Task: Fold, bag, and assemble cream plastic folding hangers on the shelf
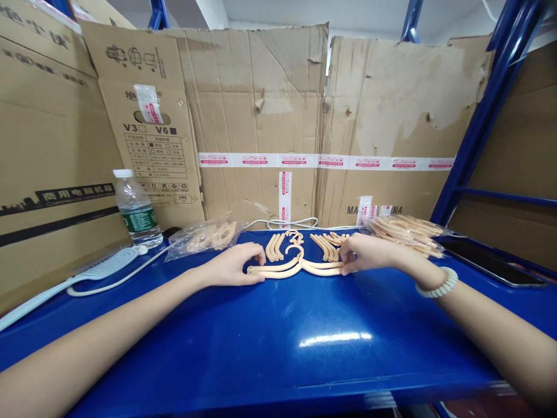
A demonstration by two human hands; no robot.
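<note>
A beige folding clothes hanger (278, 271) lies on the blue tabletop with its hook pointing away from me and its arms spread to both sides. My left hand (237, 265) is closed around the left end, thumb on the near side and fingers curled on the far side. At the right end, my right hand (369, 253) pinches the arm between thumb and fingers. Just behind are loose beige hanger arms (275, 247) on the left, more hanger arms (325, 247) on the right, and several loose hooks (294, 237) between them.
A clear bag of beige parts (209, 237) lies back left, and another bag of hanger arms (404, 232) back right. A water bottle (138, 212), a pale handheld fan (107, 264) and a white cable (117, 287) are left; a dark phone (491, 261) lies right. Cardboard (261, 116) walls the back.
</note>
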